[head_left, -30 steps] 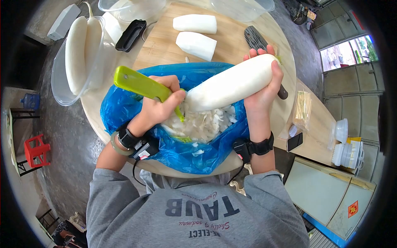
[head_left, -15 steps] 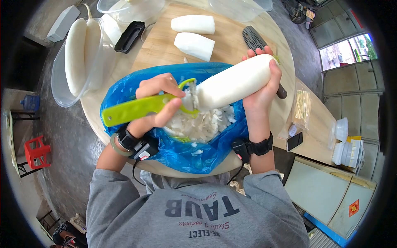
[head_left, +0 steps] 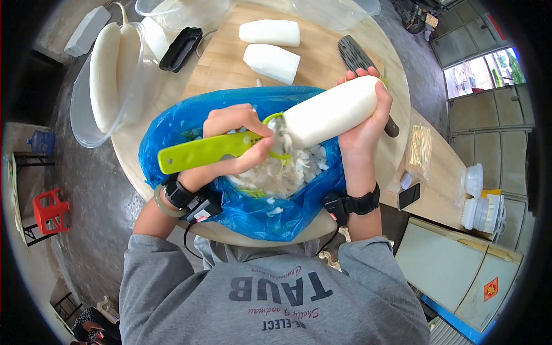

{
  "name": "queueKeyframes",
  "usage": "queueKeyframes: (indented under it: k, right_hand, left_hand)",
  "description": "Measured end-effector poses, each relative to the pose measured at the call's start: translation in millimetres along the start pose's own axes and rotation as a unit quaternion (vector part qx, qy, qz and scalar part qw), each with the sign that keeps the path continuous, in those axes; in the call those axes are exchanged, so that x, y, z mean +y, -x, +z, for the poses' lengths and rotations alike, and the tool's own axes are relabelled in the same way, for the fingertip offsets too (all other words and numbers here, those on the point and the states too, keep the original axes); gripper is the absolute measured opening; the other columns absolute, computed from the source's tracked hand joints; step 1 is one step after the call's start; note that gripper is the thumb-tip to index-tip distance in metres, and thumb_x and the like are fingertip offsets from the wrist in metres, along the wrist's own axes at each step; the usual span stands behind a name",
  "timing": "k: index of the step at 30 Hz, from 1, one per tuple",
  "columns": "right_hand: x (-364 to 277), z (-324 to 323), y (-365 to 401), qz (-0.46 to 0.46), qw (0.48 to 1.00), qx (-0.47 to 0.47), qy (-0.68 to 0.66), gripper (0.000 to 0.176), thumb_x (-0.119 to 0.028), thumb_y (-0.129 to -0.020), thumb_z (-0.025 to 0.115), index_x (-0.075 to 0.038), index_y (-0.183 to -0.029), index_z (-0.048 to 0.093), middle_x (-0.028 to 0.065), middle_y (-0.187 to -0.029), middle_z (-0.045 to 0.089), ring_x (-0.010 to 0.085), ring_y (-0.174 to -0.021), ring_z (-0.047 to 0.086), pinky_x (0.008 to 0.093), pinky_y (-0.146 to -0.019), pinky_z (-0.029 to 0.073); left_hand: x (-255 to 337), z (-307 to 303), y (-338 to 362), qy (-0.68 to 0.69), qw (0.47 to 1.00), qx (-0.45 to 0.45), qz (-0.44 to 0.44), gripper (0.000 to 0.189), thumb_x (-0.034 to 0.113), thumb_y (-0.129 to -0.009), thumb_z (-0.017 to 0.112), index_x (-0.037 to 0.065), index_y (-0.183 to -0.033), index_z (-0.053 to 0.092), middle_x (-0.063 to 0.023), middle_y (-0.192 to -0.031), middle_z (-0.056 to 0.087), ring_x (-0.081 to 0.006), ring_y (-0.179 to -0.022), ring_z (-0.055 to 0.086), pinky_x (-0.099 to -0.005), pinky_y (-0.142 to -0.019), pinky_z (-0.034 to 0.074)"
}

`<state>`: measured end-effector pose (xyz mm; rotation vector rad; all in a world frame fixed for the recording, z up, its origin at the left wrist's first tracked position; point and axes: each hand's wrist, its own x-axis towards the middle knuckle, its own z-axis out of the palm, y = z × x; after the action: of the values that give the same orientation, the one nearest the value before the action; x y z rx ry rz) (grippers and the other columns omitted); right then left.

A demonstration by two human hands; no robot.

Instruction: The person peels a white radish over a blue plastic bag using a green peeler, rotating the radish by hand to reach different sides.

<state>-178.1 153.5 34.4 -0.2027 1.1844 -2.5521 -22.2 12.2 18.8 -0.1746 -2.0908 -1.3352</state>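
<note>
My left hand (head_left: 238, 135) is closed round the handle of a lime-green peeler (head_left: 198, 152), whose head touches the lower end of a peeled white radish (head_left: 336, 112). My right hand (head_left: 368, 123) grips that radish by its upper end, holding it tilted over a blue plastic bag (head_left: 172, 123). White peelings (head_left: 293, 175) fill the open bag beneath both hands. Farther up, two cut pieces of radish, one (head_left: 269, 33) behind the other (head_left: 271, 63), lie on a wooden cutting board (head_left: 221, 57). A knife (head_left: 353, 54) with a dark patterned blade lies partly behind my right hand.
A clear plastic tub (head_left: 80, 118) with long white radishes (head_left: 105, 80) stands at the table's left edge. Near it lies a black tray (head_left: 181, 50). On the right are a bag of wooden skewers (head_left: 421, 146), a phone (head_left: 409, 196) and white containers (head_left: 482, 213).
My left hand and the peeler have moved right and slightly down along the radish. My right hand and the radish have hardly moved.
</note>
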Motion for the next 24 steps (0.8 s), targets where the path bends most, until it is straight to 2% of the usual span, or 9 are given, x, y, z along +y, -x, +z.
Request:
queueKeyframes:
  k: [4, 7, 10, 13, 16, 19, 20, 24]
  right_hand:
    - [0, 1, 0, 0.010, 1.000, 0.011, -0.004, 0.038, -0.029, -0.083, 0.052, -0.007, -0.113, 0.044, 0.0096, -0.101, 0.051, 0.0231, -0.094, 0.053, 0.0386, -0.086, 0.045]
    - [0, 3, 2, -0.003, 1.000, 0.008, 0.001, 0.038, -0.029, -0.083, 0.052, -0.007, -0.113, 0.044, 0.0096, -0.101, 0.051, 0.0230, -0.094, 0.052, 0.0385, -0.086, 0.044]
    - [-1, 1, 2, -0.009, 1.000, -0.016, -0.004, 0.038, -0.030, -0.083, 0.052, -0.007, -0.113, 0.044, 0.0095, -0.101, 0.051, 0.0229, -0.094, 0.052, 0.0382, -0.085, 0.045]
    - [1, -2, -1, 0.003, 1.000, -0.009, -0.007, 0.038, -0.030, -0.083, 0.052, -0.007, -0.113, 0.046, 0.0089, -0.102, 0.052, 0.0217, -0.095, 0.053, 0.0366, -0.084, 0.045]
    - [0, -2, -1, -0.005, 1.000, 0.017, 0.017, 0.040, -0.032, -0.084, 0.051, -0.005, -0.114, 0.050, 0.0086, -0.103, 0.055, 0.0210, -0.096, 0.054, 0.0362, -0.086, 0.045]
    - [-3, -2, 1, 0.002, 1.000, 0.006, 0.019, 0.041, -0.032, -0.084, 0.051, -0.005, -0.114, 0.051, 0.0077, -0.103, 0.057, 0.0199, -0.094, 0.055, 0.0333, -0.084, 0.045]
    - [-3, -2, 1, 0.006, 1.000, 0.009, 0.020, 0.041, -0.033, -0.084, 0.051, -0.005, -0.114, 0.051, 0.0076, -0.103, 0.057, 0.0197, -0.094, 0.055, 0.0328, -0.083, 0.045]
    - [-4, -2, -1, 0.016, 0.999, 0.016, 0.022, 0.041, -0.033, -0.084, 0.050, -0.005, -0.115, 0.051, 0.0075, -0.103, 0.057, 0.0193, -0.092, 0.055, 0.0322, -0.082, 0.045]
  left_hand:
    - [-10, -9, 12, -0.055, 0.996, 0.012, -0.070, 0.008, 0.007, -0.067, 0.064, 0.004, -0.066, 0.057, -0.0065, -0.054, 0.051, -0.0183, -0.046, 0.047, -0.0279, -0.044, 0.035]
    - [-3, -3, 5, 0.041, 0.996, 0.078, -0.021, 0.013, 0.008, -0.067, 0.063, 0.003, -0.062, 0.053, -0.0070, -0.053, 0.051, -0.0184, -0.046, 0.048, -0.0269, -0.045, 0.036]
    - [-1, 10, 0, 0.009, 0.998, 0.049, 0.027, 0.015, 0.008, -0.068, 0.063, 0.002, -0.060, 0.051, -0.0079, -0.054, 0.052, -0.0183, -0.046, 0.049, -0.0262, -0.045, 0.037]
    - [0, -6, 8, -0.043, 0.997, 0.014, -0.070, 0.017, 0.009, -0.070, 0.065, 0.003, -0.062, 0.051, -0.0064, -0.056, 0.053, -0.0136, -0.048, 0.048, -0.0240, -0.049, 0.037]
    - [-13, -5, 16, 0.029, 0.986, 0.104, -0.127, 0.020, 0.012, -0.076, 0.064, 0.003, -0.063, 0.051, -0.0041, -0.059, 0.053, -0.0083, -0.053, 0.045, -0.0217, -0.052, 0.036]
    - [-13, -2, 12, 0.105, 0.963, 0.201, -0.144, 0.022, 0.013, -0.081, 0.060, 0.003, -0.064, 0.050, -0.0020, -0.062, 0.053, -0.0054, -0.058, 0.044, -0.0202, -0.053, 0.034]
    - [-12, 0, 12, 0.100, 0.964, 0.212, -0.122, 0.022, 0.016, -0.086, 0.054, 0.002, -0.067, 0.052, -0.0030, -0.066, 0.054, -0.0064, -0.058, 0.044, -0.0204, -0.051, 0.034]
    - [-9, 1, 13, 0.161, 0.948, 0.220, -0.165, 0.025, 0.022, -0.088, 0.050, 0.003, -0.072, 0.053, -0.0043, -0.070, 0.054, -0.0069, -0.057, 0.043, -0.0202, -0.051, 0.034]
